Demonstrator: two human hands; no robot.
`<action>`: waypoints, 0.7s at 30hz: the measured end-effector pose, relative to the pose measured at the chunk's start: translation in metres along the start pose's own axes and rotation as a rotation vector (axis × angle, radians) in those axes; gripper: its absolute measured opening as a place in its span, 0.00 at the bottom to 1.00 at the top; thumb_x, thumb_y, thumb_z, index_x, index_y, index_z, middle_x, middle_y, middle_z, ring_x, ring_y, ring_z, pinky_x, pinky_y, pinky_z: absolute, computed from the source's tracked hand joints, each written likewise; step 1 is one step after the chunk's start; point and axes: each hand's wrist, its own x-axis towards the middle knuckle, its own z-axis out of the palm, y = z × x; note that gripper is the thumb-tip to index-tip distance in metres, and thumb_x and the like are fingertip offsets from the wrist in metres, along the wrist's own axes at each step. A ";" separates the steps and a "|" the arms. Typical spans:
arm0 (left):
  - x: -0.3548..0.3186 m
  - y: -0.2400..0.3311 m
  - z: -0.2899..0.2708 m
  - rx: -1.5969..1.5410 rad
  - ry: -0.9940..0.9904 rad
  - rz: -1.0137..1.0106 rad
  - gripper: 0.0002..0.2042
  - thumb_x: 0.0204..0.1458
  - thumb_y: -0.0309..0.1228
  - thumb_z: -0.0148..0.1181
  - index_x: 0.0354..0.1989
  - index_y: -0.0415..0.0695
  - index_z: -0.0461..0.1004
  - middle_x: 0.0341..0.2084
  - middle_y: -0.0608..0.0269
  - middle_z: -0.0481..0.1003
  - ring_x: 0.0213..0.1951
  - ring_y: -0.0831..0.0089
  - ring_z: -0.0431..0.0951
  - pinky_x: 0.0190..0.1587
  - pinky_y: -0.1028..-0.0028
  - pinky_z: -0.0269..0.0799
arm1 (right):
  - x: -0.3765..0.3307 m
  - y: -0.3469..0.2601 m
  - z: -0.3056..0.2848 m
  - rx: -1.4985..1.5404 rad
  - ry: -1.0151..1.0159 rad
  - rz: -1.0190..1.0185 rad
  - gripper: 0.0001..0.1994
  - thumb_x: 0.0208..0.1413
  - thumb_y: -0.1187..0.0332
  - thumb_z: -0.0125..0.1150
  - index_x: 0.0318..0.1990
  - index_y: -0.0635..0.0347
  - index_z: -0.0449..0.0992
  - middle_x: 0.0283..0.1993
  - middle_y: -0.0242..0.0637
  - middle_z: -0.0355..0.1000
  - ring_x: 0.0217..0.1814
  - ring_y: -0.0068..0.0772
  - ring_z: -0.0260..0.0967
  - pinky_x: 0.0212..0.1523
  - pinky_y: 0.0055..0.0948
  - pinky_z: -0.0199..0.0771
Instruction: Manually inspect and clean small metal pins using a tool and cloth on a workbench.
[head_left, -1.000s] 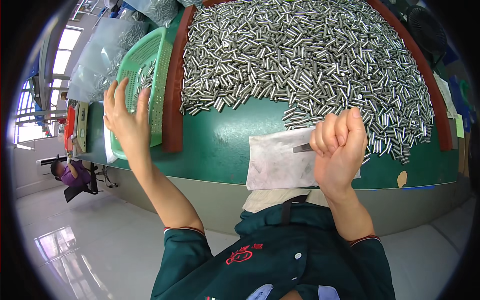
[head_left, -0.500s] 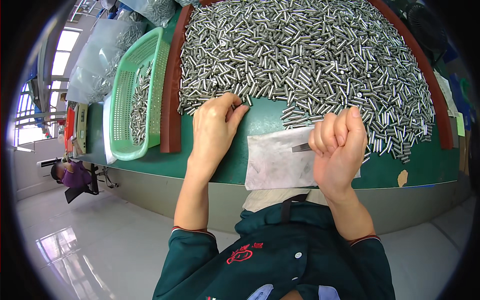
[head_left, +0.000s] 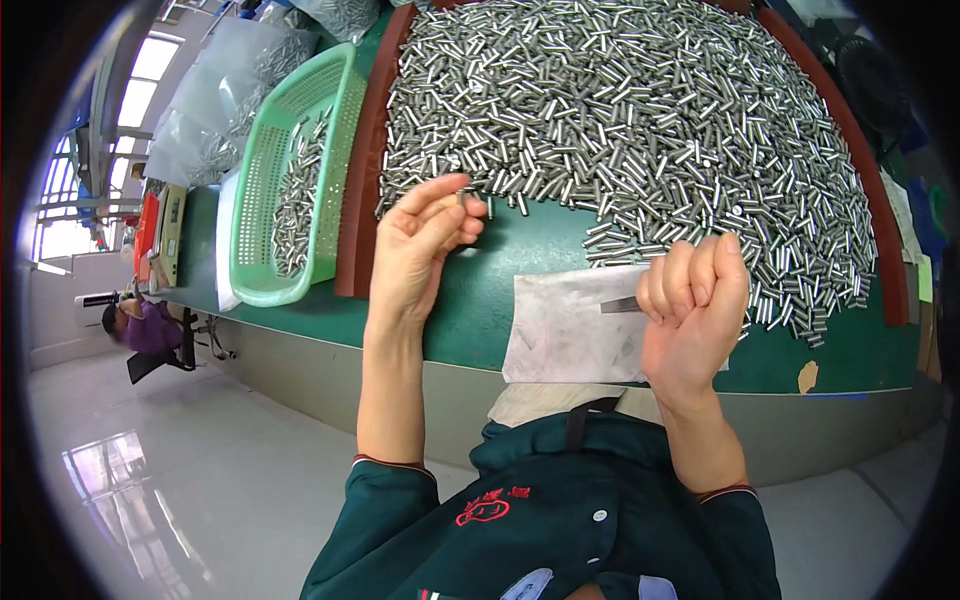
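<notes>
A wide heap of short shiny metal pins [head_left: 620, 110] covers the green table. At its near edge, my left hand [head_left: 415, 240] is closed in a pinch, a small metal pin [head_left: 460, 198] between thumb and fingers. A few loose pins lie just beyond those fingertips. My right hand [head_left: 692, 305] is a fist, palm side up, around a flat grey metal strip [head_left: 619, 305] whose end sticks out to the left; the fingers hide the rest of it. Beneath that strip lies a smudged whitish sheet [head_left: 560, 335] at the table's near edge.
Dark red rails [head_left: 370, 170] border the heap left and right [head_left: 893, 255]. Left of it stands a light green plastic basket [head_left: 250, 200] with some pins inside. Beyond are clear bags of pins [head_left: 215, 90]. A scale [head_left: 168, 235] and a seated person in purple [head_left: 155, 345] are far left.
My left hand has lifted back from the heap's edge and turned, with a pin in its pinch. The right fist still holds the strip. The whole view has shifted slightly.
</notes>
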 end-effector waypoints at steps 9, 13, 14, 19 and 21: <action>-0.001 0.000 0.002 0.036 -0.042 -0.009 0.10 0.50 0.23 0.48 0.40 0.34 0.67 0.28 0.55 0.73 0.27 0.76 0.73 0.31 0.80 0.70 | 0.000 0.000 0.000 -0.023 -0.001 -0.004 0.20 0.58 0.62 0.33 0.13 0.53 0.48 0.09 0.26 0.44 0.10 0.16 0.35 0.12 0.19 0.39; -0.001 0.002 0.003 0.027 -0.059 -0.035 0.09 0.50 0.23 0.46 0.39 0.35 0.67 0.29 0.55 0.72 0.28 0.76 0.73 0.31 0.80 0.70 | 0.001 0.001 -0.001 -0.014 -0.001 0.003 0.20 0.58 0.61 0.33 0.13 0.53 0.48 0.09 0.26 0.44 0.10 0.16 0.34 0.11 0.19 0.38; -0.001 0.002 0.003 -0.044 -0.053 -0.049 0.08 0.49 0.23 0.45 0.37 0.36 0.66 0.28 0.56 0.72 0.27 0.76 0.72 0.30 0.80 0.69 | 0.001 0.001 -0.001 -0.015 0.002 0.003 0.20 0.58 0.61 0.33 0.13 0.53 0.48 0.09 0.26 0.44 0.10 0.16 0.34 0.11 0.19 0.38; 0.002 0.000 -0.001 -0.044 0.018 0.088 0.03 0.46 0.26 0.50 0.25 0.40 0.66 0.14 0.73 0.60 0.17 0.88 0.55 0.19 0.86 0.47 | 0.001 -0.001 0.002 -0.020 -0.004 -0.008 0.20 0.58 0.62 0.33 0.13 0.53 0.48 0.09 0.26 0.44 0.10 0.16 0.34 0.11 0.19 0.38; -0.001 -0.004 0.012 0.576 0.173 0.268 0.05 0.42 0.26 0.56 0.19 0.39 0.67 0.10 0.76 0.55 0.15 0.89 0.52 0.17 0.85 0.46 | 0.001 0.000 0.000 -0.024 -0.003 -0.008 0.20 0.58 0.62 0.33 0.13 0.53 0.48 0.08 0.26 0.44 0.10 0.16 0.34 0.11 0.19 0.38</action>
